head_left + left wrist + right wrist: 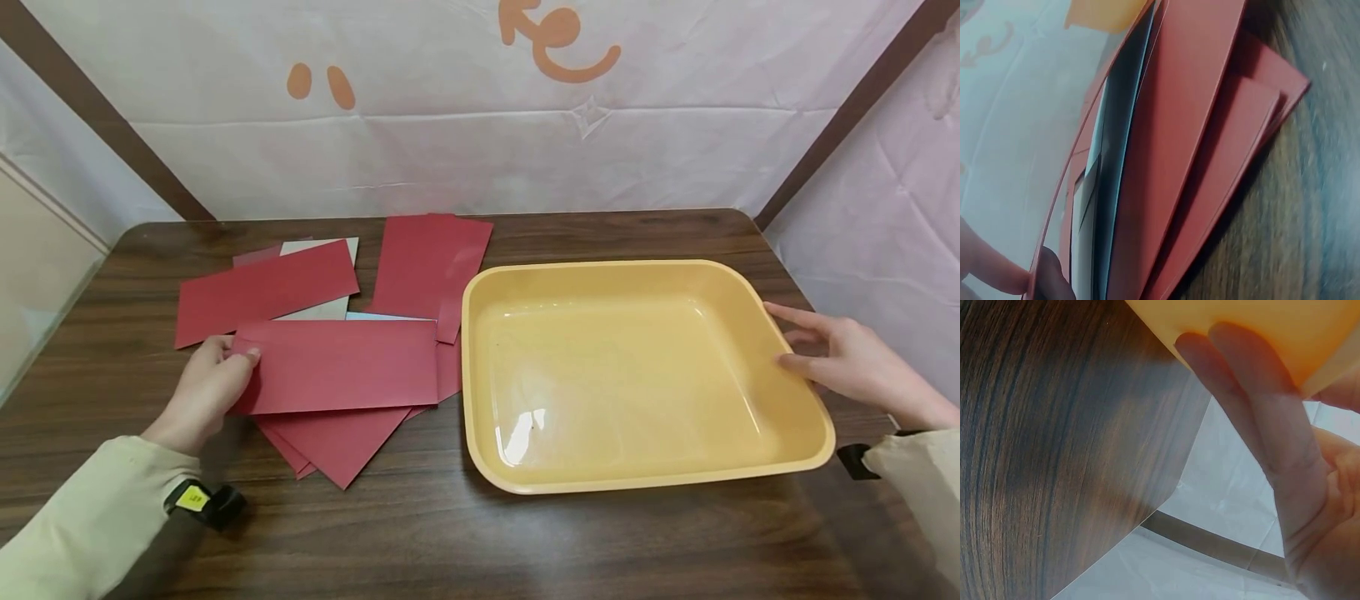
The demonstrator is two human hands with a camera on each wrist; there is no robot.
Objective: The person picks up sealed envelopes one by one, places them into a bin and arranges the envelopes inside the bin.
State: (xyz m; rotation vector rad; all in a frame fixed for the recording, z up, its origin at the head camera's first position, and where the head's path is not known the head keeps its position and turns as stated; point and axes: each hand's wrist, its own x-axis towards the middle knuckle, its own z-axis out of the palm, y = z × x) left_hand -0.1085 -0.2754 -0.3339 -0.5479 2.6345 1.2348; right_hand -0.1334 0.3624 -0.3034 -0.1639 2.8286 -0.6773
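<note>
My left hand (213, 379) pinches the left end of a red envelope (345, 367), thumb on top. In the left wrist view this envelope (1069, 159) is seen edge-on, raised at the held end above other red envelopes (1172, 137). More red envelopes (345, 442) lie beneath it in an uneven heap. At the right, my right hand (855, 362) grips the right wall of a yellow plastic tray (645, 482), with the thumb over the rim and fingers outside. The right wrist view shows those fingers (1254, 381) against the tray's outer wall.
Another red envelope (266, 292) lies over pale cards (318, 310) at the back left. Several red envelopes (423, 262) lie behind the tray's left corner. The wooden table (525, 550) meets a white cloth backdrop (465, 158) at the back.
</note>
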